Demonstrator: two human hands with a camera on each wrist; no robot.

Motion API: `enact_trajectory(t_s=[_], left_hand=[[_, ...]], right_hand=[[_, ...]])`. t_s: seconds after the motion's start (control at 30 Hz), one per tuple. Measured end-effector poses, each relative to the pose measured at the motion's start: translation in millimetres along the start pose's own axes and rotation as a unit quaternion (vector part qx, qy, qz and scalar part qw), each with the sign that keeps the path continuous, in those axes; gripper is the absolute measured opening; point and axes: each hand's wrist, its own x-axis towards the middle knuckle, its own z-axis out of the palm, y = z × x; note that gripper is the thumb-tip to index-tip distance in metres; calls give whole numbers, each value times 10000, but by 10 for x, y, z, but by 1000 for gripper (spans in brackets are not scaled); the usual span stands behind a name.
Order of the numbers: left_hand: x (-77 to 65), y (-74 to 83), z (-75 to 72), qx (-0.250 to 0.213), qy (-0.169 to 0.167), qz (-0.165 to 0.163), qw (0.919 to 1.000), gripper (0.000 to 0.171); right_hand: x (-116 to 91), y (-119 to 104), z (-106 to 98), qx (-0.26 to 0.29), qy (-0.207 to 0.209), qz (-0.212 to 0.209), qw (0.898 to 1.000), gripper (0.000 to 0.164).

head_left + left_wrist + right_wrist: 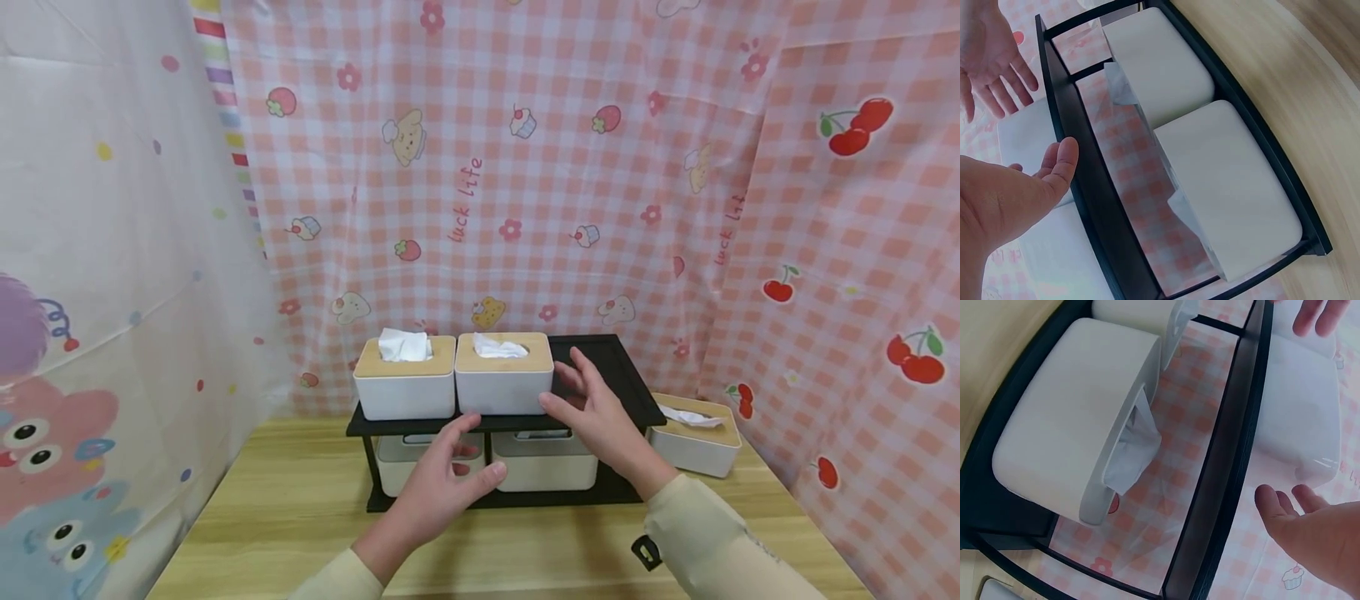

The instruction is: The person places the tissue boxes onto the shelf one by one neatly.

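Note:
A black two-tier rack [611, 367] bears two white tissue boxes with wooden lids on its upper shelf, a left one [405, 397] and a right one [504, 393]. My right hand [596, 412] is beside the right box's right side, fingers spread and slightly bent, gripping nothing. Lower and nearer, my left hand [438, 479] hovers in front of the rack, thumb and fingers apart with nothing between them. In the left wrist view its fingertips overlap the black shelf edge [1088, 187]. White tissue sticks out of both upper boxes' slots.
On the lower shelf sit two more tissue boxes with grey lids, one left [393, 475] and one right [547, 473]. Another wooden-lidded tissue box [693, 450] stands on the wooden table [570, 550] right of the rack. A checked curtain [495, 275] hangs behind.

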Motion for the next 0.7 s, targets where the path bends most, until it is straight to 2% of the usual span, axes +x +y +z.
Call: enact_trajectory(t_s=[0.2,0.4,0.57,0.7], left_hand=[[-17,-20,-16,-30,-23,51,10000,79],[-20,-29,-18,-14,-22,89,10000,78],[-25,-38,-21,19,-25,107,9999,78],[-40,-63,-31,53,-13,89,9999,80]], right_hand=[[75,27,-3,134,-239,272,9993,104],[87,63,-15,208,-289,234,9991,103],[15,77,-44,11,-258,239,9994,100],[-103,104,-81,-114,-190,62,9997,94]])
